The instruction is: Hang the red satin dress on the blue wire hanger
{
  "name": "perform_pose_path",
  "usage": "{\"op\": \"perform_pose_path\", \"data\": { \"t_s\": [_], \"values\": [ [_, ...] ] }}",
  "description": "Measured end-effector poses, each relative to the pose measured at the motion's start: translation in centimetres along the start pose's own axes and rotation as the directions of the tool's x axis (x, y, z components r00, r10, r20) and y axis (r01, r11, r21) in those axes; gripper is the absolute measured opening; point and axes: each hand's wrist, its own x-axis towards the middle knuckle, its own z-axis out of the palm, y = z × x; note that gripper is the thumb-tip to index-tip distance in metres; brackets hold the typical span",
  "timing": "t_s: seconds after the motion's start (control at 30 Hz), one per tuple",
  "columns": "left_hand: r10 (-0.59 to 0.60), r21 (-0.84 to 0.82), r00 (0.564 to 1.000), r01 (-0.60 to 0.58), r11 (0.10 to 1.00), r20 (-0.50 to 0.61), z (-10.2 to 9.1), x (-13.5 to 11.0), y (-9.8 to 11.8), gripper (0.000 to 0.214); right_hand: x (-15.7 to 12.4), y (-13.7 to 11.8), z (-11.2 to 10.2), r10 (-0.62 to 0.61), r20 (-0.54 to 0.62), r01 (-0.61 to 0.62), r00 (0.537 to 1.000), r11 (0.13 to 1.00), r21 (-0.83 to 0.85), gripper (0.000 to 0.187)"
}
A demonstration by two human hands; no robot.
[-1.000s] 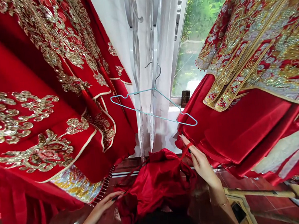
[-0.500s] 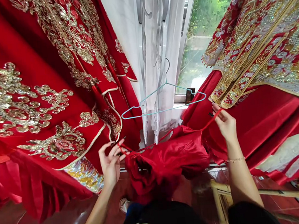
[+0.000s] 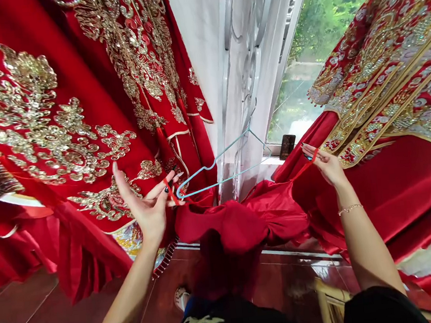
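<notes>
Your left hand point(image 3: 150, 213), at nine o'clock from the red satin point(image 3: 222, 227), pinches a red strap point(image 3: 172, 193), other fingers spread, just beside the wire hanger point(image 3: 217, 178); your right hand point(image 3: 326, 167), at three o'clock, pinches strap too.

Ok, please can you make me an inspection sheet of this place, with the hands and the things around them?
Surface: red tile floor.
Job's things: red satin dress with two red straps, lifted by them; blue wire hanger beside the left hand.
Clutter: small dark object on the windowsill; wooden frame at lower right.
Hands: left hand and right hand each pinch a strap; bracelet on the right wrist.
Cables: nothing seen.
Surroundings: gold-embroidered red robes hanging; white curtain; window showing greenery.
</notes>
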Motion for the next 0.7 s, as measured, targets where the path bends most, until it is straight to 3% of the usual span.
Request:
{"op": "perform_pose_path", "data": {
  "t_s": [0.13, 0.27, 0.5, 0.7],
  "values": [
    [0.092, 0.096, 0.992, -0.084, 0.992, -0.086, -0.1, -1.8, 3.0, 0.094, 0.4, 0.0, 1.0, 0.016, 0.034, -0.018, 0.999, 0.999, 0.033, 0.068],
    [0.066, 0.114, 0.997, -0.063, 0.991, -0.028, 0.8, -1.1, 3.6, 0.1, 0.4, 0.1, 2.1, 0.011, 0.073, -0.013, 0.997, 1.0, 0.024, 0.067],
    [-0.202, 0.021, 0.975, 0.201, 0.979, 0.097, 2.4, 3.9, -1.1, 0.108, -0.3, 0.8, 1.5, -0.006, 0.034, 0.005, 0.999, 1.0, 0.024, 0.062],
    [-0.24, -0.018, 0.961, 0.245, 0.969, 0.14, 1.1, 6.9, -4.4, 0.107, -2.2, 1.3, -0.6, 0.031, -0.024, -0.03, 0.999, 0.998, 0.062, 0.053]
  ]
}}
